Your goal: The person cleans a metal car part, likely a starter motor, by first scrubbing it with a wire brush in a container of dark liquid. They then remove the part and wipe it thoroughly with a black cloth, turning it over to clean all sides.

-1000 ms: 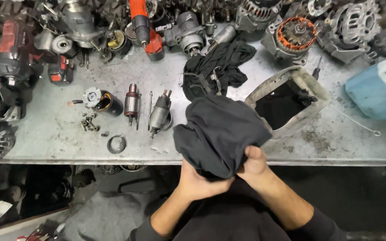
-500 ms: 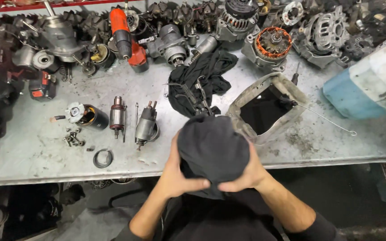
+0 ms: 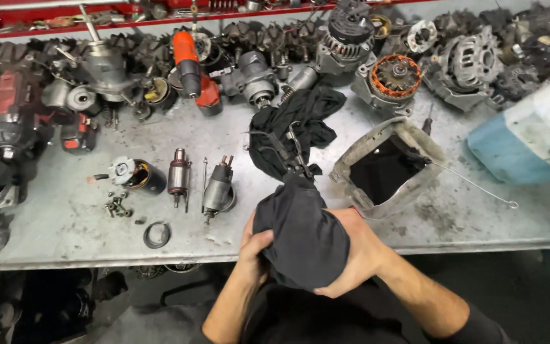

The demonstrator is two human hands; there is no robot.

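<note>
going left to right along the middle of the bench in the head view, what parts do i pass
small bolts → black cylinder housing → armature → solenoid → black rag → metal tray → wire rod → blue-and-white container

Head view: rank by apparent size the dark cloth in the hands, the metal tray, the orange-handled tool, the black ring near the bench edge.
Largest to smallest, as they look:
1. dark cloth, though it is nearest the camera, so unsure against the tray
2. metal tray
3. orange-handled tool
4. black ring
</note>
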